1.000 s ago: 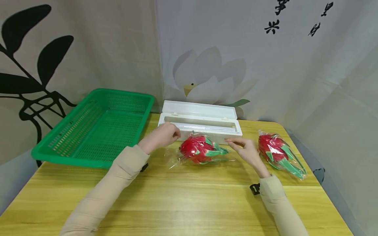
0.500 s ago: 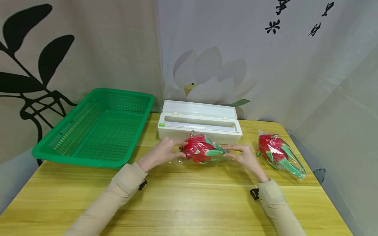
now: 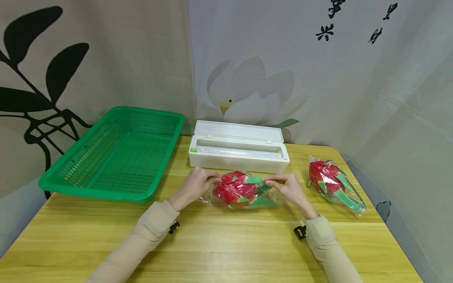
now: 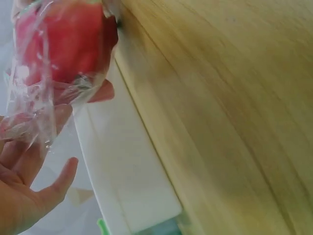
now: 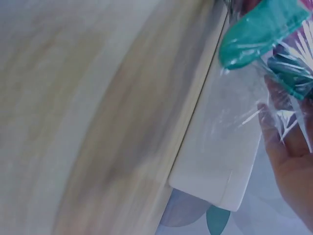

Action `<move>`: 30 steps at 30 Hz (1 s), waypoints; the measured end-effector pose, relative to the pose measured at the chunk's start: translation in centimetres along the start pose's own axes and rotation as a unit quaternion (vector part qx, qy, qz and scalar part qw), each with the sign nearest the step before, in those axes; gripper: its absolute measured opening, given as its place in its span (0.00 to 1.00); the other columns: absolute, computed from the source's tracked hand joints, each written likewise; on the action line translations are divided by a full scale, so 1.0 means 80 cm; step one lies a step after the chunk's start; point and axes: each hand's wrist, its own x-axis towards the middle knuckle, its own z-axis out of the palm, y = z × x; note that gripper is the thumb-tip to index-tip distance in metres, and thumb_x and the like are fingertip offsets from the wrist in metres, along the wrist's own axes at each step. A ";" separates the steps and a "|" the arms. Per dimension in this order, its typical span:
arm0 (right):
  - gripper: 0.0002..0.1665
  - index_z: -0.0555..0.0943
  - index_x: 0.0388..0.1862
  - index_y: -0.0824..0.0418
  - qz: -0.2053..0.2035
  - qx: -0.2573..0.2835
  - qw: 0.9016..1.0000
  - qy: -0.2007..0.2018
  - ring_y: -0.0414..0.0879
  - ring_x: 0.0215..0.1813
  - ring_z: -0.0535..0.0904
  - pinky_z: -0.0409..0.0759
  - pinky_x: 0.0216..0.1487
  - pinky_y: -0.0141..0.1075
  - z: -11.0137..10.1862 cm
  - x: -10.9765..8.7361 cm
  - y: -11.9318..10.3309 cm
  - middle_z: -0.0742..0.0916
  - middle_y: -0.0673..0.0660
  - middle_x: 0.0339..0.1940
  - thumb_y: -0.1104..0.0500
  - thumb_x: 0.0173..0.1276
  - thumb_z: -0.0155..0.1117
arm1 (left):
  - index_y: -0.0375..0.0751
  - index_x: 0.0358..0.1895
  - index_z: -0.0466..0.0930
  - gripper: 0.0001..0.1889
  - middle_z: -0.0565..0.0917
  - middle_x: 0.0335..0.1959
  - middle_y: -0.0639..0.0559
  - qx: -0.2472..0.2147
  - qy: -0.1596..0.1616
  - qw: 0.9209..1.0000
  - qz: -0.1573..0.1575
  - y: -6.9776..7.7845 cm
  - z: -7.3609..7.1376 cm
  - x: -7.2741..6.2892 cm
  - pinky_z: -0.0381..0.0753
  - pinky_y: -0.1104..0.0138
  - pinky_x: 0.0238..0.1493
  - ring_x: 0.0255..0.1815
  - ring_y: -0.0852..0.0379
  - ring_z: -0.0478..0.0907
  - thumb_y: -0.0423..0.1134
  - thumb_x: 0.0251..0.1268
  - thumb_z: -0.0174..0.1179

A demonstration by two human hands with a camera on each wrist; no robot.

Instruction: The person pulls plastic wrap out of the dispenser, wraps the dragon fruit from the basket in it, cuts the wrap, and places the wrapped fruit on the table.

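A red toy-like dragon fruit (image 3: 235,189) with green leaf tips lies wrapped in clear plastic film in front of the white box, between my hands. At its left end my left hand (image 3: 198,184) pinches the film. My right hand (image 3: 287,189) pinches the wrap by the green tips on the other end. Loose film drapes over the fingers of the left hand (image 4: 29,191) in the left wrist view. In the right wrist view, clear film crosses the fingers of the right hand (image 5: 296,171), below a green leaf tip (image 5: 261,34).
Behind the fruit stands a white cling film box (image 3: 238,161), lid raised, a film roll inside. A green plastic basket (image 3: 129,196) sits at the back left. Another wrapped dragon fruit (image 3: 329,179) lies on the right of the wooden table (image 3: 219,247). A curtain hangs behind.
Both hands have closed in on the fruit's ends. The fruit has come toward me, away from the box, and turned so its green tips lie differently.
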 end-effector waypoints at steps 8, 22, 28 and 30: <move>0.11 0.82 0.42 0.73 -0.001 0.070 0.997 -0.046 0.48 0.37 0.88 0.83 0.42 0.27 0.005 0.002 -0.002 0.87 0.70 0.38 0.66 0.65 0.61 | 0.35 0.39 0.83 0.07 0.88 0.31 0.42 -0.045 0.006 0.997 -0.062 -0.008 -0.001 -0.004 0.68 0.77 0.19 0.18 0.64 0.74 0.34 0.59 0.62; 0.14 0.82 0.49 0.68 -0.043 0.011 0.996 -0.081 0.53 0.45 0.85 0.81 0.49 0.26 -0.002 -0.005 0.004 0.87 0.64 0.45 0.63 0.70 0.56 | 0.41 0.54 0.81 0.16 0.85 0.50 0.44 -0.073 -0.084 0.993 -0.040 -0.015 -0.014 -0.022 0.84 0.64 0.45 0.39 0.54 0.86 0.42 0.66 0.58; 0.19 0.79 0.56 0.66 -0.067 -0.007 0.989 -0.130 0.56 0.53 0.82 0.79 0.53 0.27 -0.015 -0.010 0.009 0.84 0.63 0.54 0.69 0.67 0.57 | 0.39 0.57 0.78 0.20 0.82 0.54 0.43 -0.078 -0.112 0.990 -0.019 -0.017 -0.018 -0.029 0.81 0.61 0.55 0.53 0.49 0.82 0.37 0.62 0.61; 0.19 0.80 0.55 0.66 -0.082 -0.029 0.989 -0.118 0.53 0.51 0.83 0.81 0.51 0.28 -0.015 -0.010 0.008 0.85 0.62 0.52 0.71 0.65 0.59 | 0.38 0.54 0.80 0.17 0.84 0.51 0.43 -0.070 -0.094 0.993 -0.010 -0.016 -0.016 -0.028 0.82 0.65 0.51 0.50 0.49 0.84 0.34 0.61 0.61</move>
